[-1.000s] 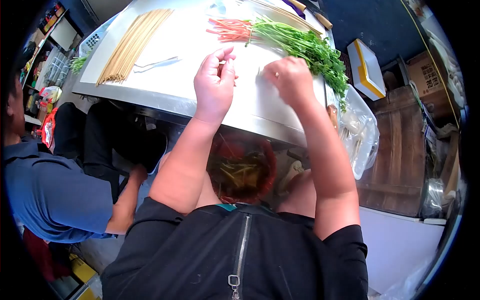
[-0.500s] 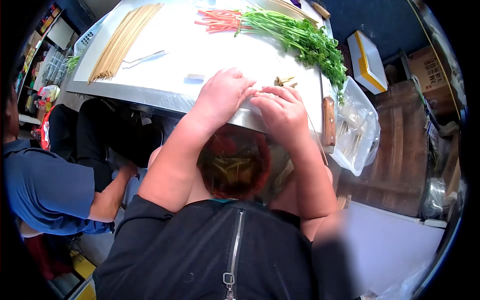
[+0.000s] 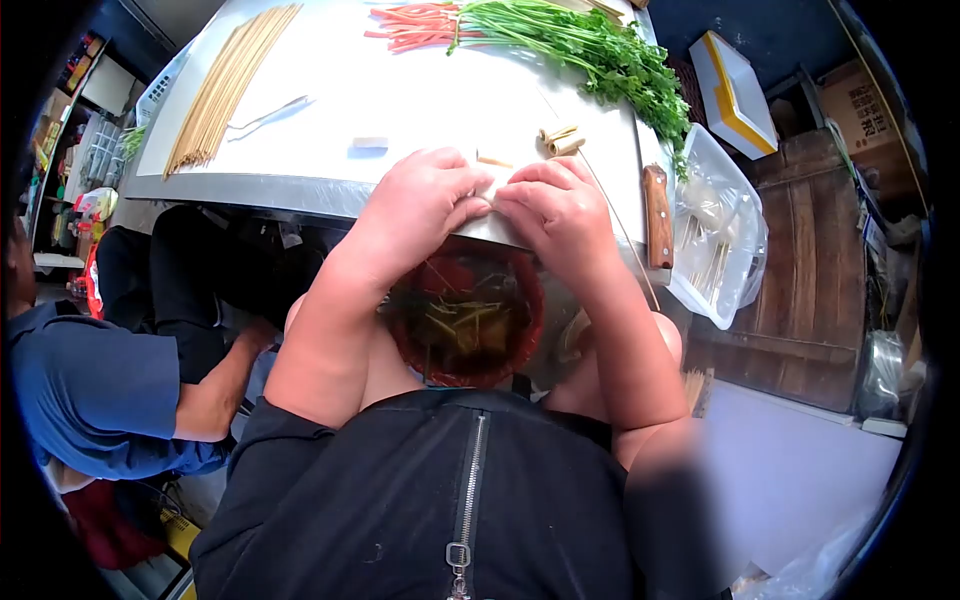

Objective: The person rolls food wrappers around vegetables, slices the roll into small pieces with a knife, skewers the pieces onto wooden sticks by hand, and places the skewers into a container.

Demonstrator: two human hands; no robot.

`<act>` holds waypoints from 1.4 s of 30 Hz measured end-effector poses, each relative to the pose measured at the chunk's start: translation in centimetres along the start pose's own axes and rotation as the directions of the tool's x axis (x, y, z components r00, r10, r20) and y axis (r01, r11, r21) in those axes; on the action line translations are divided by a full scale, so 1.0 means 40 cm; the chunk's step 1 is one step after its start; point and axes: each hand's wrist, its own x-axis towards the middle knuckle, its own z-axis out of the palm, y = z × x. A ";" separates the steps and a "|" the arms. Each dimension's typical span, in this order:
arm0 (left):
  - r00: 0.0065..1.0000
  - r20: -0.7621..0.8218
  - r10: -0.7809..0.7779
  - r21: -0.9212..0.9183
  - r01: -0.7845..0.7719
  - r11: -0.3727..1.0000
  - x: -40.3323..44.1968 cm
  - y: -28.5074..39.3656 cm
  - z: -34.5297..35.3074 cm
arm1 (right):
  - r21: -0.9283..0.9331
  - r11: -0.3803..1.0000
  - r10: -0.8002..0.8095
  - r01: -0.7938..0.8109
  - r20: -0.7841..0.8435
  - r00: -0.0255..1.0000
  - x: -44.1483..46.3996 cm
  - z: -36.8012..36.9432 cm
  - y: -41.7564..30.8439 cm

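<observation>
At the near edge of the white table (image 3: 330, 190), my left hand (image 3: 428, 200) has its fingers bent and pressed together. My right hand (image 3: 560, 205) faces it across a small gap, its fingertips pinched too. Something pale seems to lie between the fingertips, but it blends into the white surface and I cannot make it out. Just beyond them rests a small tan strip (image 3: 494, 160). Rolled brownish-tan pieces (image 3: 562, 140) sit past my right hand, with a thin stick (image 3: 605, 190) running alongside toward the table edge.
Wooden skewers (image 3: 232, 85), tweezers (image 3: 270, 115), a white block (image 3: 370, 143) and greens with red strips (image 3: 560, 35) lie on the table. A wooden-handled knife (image 3: 657, 215) is at its right edge, beside a plastic-lined bin (image 3: 715, 240). A red basin (image 3: 465, 325) stands below; another person (image 3: 100, 380) sits left.
My hands have drawn slightly apart and toward me. The small tan strip now shows beyond them, and the rolled pieces are more exposed. The whole view has shifted slightly.
</observation>
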 end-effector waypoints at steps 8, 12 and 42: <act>0.997 0.068 0.041 -0.025 -0.039 0.999 -0.014 0.012 -0.006 | 0.177 0.967 0.174 -0.181 0.052 0.983 -0.007 -0.009 -0.040; 0.993 0.086 0.078 0.049 -0.083 0.995 -0.005 0.012 -0.010 | 0.172 0.981 0.081 -0.088 0.047 0.996 -0.007 -0.006 -0.025; 0.996 0.085 -0.016 -0.090 0.024 0.996 0.016 -0.002 0.005 | 0.112 0.974 0.184 -0.196 0.104 0.977 0.001 0.002 -0.012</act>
